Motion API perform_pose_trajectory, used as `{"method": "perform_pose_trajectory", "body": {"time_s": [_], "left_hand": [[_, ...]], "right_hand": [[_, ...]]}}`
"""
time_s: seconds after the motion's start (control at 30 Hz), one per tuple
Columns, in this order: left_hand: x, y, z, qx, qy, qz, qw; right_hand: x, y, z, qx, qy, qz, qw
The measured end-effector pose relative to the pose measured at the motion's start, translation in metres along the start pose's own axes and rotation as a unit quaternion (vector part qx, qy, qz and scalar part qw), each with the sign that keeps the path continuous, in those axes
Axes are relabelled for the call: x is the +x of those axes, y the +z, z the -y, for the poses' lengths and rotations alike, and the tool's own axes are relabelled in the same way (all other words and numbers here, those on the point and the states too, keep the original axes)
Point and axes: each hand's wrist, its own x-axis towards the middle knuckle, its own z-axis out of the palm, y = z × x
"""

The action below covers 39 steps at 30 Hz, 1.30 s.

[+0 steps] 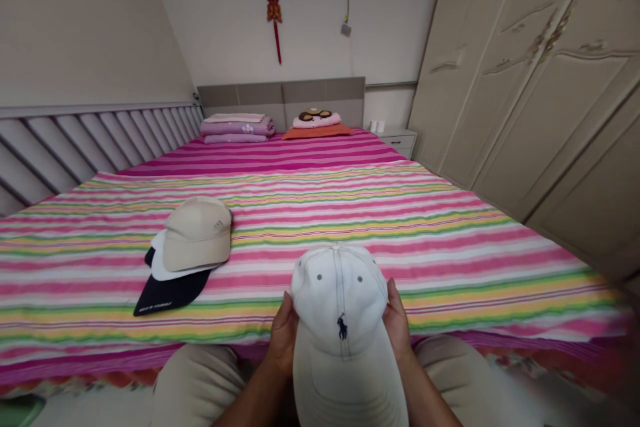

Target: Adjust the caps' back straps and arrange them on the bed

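Observation:
A white baseball cap [330, 307] with a small dark embroidered logo is held up at the bed's near edge, its brim pointing down toward me. My left hand [284, 333] grips the cap's left side, with the thumb showing and the other fingers hidden behind it. On the opposite side my right hand [397, 323] holds the cap in the same way. To the left on the bed lies a pile of caps: a beige cap [197, 233] on top, a white cap [159, 260] under it, and a dark navy cap [173, 293] at the bottom.
The striped bedsheet [350, 200] covers the bed. Folded purple bedding [237, 128] and a pink pillow pile [317, 120] sit by the headboard [325, 97]. A railing [100, 140] runs along the left. A nightstand [400, 141] and a wardrobe [525, 93] stand right.

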Motion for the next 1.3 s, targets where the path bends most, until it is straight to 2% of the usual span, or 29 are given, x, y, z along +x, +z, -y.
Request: {"method": "perform_pose_trajectory", "body": {"time_s": [0.23,0.4,0.67,0.87,1.0,1.1,1.3], "left_hand": [[0.014,-0.001,0.006,-0.047,-0.012,-0.027,0.998],[0.019,-0.006,0.001,-0.029,0.0,-0.003,1.0],[0.034,0.006,0.001,-0.004,-0.007,0.043,0.999],[0.044,0.02,0.007,0.011,-0.028,0.024,0.999],[0.047,0.017,0.01,0.015,-0.032,0.016,0.999],[0.045,0.009,0.013,0.009,-0.038,0.021,0.999],[0.037,-0.004,0.021,0.001,-0.049,0.036,0.998]], "right_hand": [[-0.003,0.004,0.006,0.02,-0.031,-0.055,0.998],[-0.001,-0.005,0.012,0.023,-0.058,-0.085,0.994],[-0.001,-0.019,0.02,0.071,-0.049,-0.092,0.992],[-0.002,-0.017,0.027,0.063,-0.068,-0.093,0.991],[-0.002,-0.018,0.03,0.038,-0.097,-0.074,0.992],[0.0,-0.026,0.032,0.025,-0.114,-0.082,0.99],[0.006,-0.061,0.039,0.015,-0.145,-0.102,0.984]]}}
